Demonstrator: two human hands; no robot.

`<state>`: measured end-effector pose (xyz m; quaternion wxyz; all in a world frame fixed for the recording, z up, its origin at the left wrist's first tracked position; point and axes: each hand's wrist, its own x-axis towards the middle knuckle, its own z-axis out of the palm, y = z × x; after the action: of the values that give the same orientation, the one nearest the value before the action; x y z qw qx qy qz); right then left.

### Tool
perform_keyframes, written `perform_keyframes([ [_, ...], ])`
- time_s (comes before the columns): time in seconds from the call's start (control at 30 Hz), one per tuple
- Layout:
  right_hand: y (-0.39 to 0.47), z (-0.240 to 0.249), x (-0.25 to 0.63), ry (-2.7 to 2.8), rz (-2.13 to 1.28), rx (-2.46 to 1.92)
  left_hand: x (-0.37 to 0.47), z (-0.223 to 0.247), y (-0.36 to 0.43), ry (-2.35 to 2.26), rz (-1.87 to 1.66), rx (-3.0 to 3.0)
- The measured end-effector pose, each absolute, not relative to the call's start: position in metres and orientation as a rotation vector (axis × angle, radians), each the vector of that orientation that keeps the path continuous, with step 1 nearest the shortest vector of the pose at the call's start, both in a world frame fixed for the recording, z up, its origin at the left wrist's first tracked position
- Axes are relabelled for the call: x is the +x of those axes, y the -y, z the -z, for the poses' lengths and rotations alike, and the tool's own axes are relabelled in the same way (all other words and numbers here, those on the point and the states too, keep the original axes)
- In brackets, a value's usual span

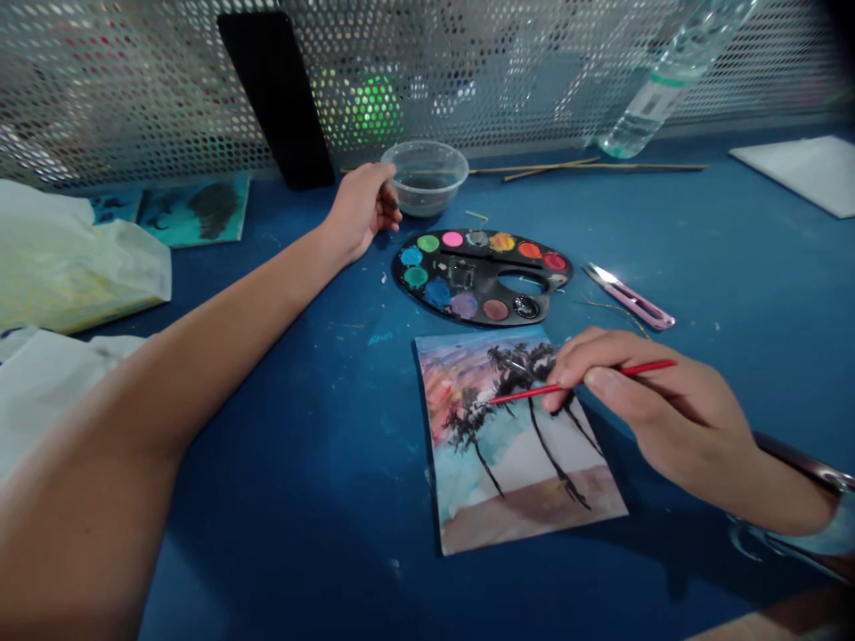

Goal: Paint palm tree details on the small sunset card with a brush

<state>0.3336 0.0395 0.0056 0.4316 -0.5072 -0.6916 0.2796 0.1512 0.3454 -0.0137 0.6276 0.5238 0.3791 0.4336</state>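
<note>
In the head view, the right hand (pixel 668 418) is nearly closing, pinching a red paintbrush (pixel 527 393) between thumb and fingers, its tip pointing at the left palm's dark crown; contact is hard to tell. The painting (pixel 514 454) is lying on the blue bench (pixel 280 463), well in from the far edge, near the palette (pixel 486 280). The left hand (pixel 367 209) is curling loosely, half open, beside the plastic bowl (pixel 427 191) near that edge; whether it is touching or gripping the rim, I cannot tell. The step in hand seems to be detailing foliage, calling next for short, steady strokes. Along the far edge, the bottle (pixel 655 100) is carrying a pale, unreadable label; the black slab (pixel 277 98), probably a phone, is showing no legible brand.
</note>
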Motion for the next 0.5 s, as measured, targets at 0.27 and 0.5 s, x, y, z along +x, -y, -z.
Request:
perform_keyframes([
  [0.27, -0.0386, -0.003, 0.334, 1.804, -0.646, -1.288, 0.1507, 0.0129, -0.3467, -0.901, -0.97, 1.201],
  [0.5, -0.0392, -0.0005, 0.3357, 1.589, -0.801, -1.19, 0.1526, 0.0139, -0.3475, -0.904, -0.984, 1.205],
])
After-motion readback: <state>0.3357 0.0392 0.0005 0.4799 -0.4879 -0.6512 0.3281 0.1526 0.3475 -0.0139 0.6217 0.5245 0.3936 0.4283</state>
